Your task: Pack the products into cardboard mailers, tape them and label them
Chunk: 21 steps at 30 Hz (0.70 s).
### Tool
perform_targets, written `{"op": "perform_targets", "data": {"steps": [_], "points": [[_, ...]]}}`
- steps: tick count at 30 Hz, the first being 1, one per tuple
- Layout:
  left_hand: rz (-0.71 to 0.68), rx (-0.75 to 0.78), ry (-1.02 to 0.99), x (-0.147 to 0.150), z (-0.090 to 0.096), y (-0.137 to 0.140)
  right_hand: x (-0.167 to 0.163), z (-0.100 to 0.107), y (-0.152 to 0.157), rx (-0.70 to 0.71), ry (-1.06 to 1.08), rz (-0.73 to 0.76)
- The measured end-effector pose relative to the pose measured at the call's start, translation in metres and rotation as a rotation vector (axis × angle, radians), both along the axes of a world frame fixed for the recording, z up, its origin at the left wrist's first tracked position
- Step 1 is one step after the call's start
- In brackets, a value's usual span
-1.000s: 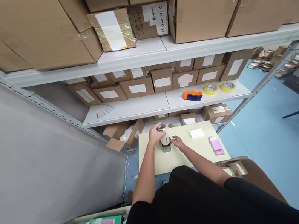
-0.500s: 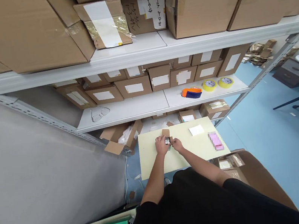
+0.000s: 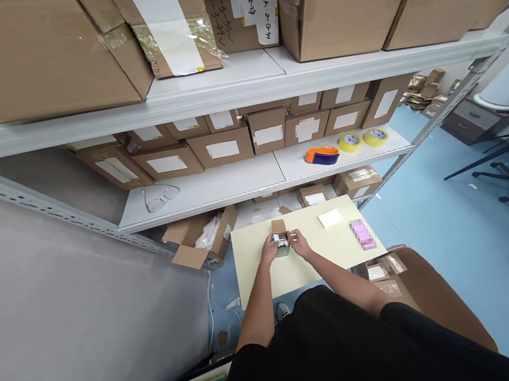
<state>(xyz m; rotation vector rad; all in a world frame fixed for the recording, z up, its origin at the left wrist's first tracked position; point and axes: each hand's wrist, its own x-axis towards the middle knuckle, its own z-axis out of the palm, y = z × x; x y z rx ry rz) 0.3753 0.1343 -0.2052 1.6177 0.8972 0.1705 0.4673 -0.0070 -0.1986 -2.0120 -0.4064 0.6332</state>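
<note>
A small box stands on the cream-coloured tabletop, its brown cardboard flap raised at the far side. Something silvery and dark shows in its open top, too small to name. My left hand is closed around the box's left side, with the thumb toward the top. At the right side, my right hand has its fingers pinched together at the box's edge, where a bit of brown side flap shows. The tips of those fingers are partly hidden.
On the tabletop to the right lie a white paper and a pixelated pink item. An open carton stands at the left. The shelf behind carries glasses, tape rolls and several labelled boxes.
My left hand has moved from over the box's top to its left side, so the opening shows more. My right hand stays at the right edge. The whole view has shifted slightly.
</note>
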Motion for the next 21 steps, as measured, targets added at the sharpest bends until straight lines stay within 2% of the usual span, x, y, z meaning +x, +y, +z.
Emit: {"op": "perform_targets", "data": {"steps": [3, 5, 8, 11, 16, 21], "points": [[0.001, -0.082, 0.013, 0.001, -0.005, -0.004, -0.006, 0.001, 0.001, 0.048, -0.026, 0.063], [-0.014, -0.114, 0.01, -0.001, -0.006, -0.002, -0.01, 0.002, -0.001, 0.016, -0.055, 0.124], [-0.025, -0.006, -0.062, -0.003, -0.003, 0.004, -0.013, 0.006, -0.006, -0.096, -0.087, 0.173], [-0.033, 0.102, -0.139, -0.004, 0.001, 0.008, -0.01, 0.012, -0.011, -0.129, -0.081, 0.188], [-0.152, 0.069, -0.184, -0.014, 0.008, 0.009, -0.007, 0.015, -0.02, 0.044, 0.083, 0.232], [-0.324, 0.047, -0.196, -0.027, 0.014, 0.017, -0.014, 0.002, -0.028, 0.186, 0.101, 0.11]]}}
